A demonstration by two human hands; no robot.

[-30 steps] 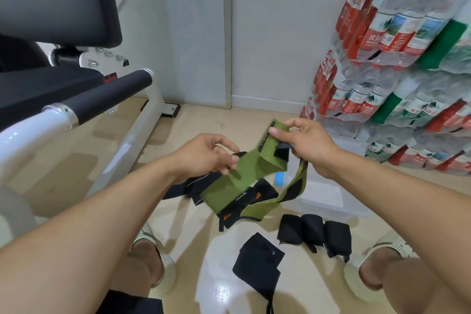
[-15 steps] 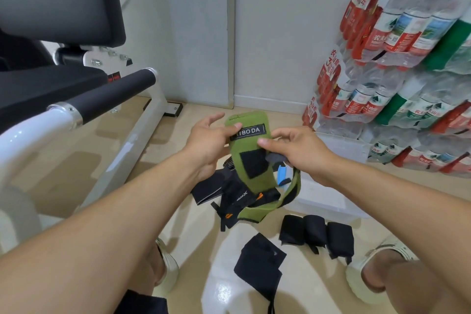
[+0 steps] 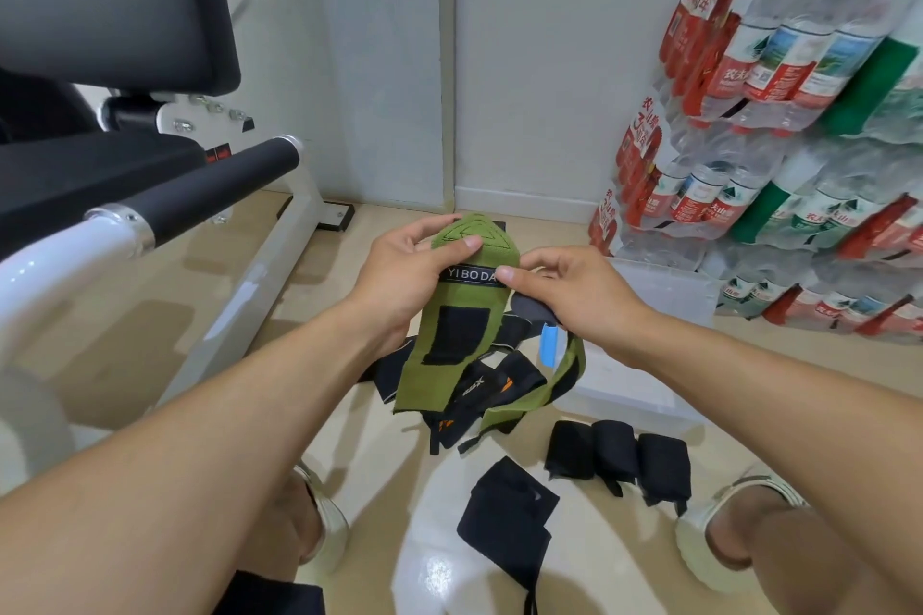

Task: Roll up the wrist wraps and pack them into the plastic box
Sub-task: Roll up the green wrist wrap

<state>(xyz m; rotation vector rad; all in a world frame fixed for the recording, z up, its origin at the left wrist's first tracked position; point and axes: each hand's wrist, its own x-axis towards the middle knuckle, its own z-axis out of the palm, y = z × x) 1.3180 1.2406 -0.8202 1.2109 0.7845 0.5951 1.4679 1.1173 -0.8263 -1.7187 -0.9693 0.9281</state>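
Above the floor's middle, left hand [image 3: 399,280] and right hand [image 3: 564,290] pinch the green wrap [image 3: 449,340] by its top end; box [image 3: 644,355] just behind. Its dangling tail may snag the black wraps [image 3: 479,390], skewing the roll.

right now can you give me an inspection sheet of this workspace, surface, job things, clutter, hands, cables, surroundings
surface: glossy beige floor, glare patches.
job's things: green wrist wrap held up unrolled, tail hanging to the floor; three rolled black wraps in a row; loose black wraps in a pile; flat black wrap nearer the feet; clear plastic box behind the right hand, contents unclear.
clutter: blue tab near the box.
grippers: left hand and right hand both pinch the green wrap's top.
cables: nothing seen.
surroundings: gym machine left, shrink-wrapped water bottles stacked right, white wall behind.
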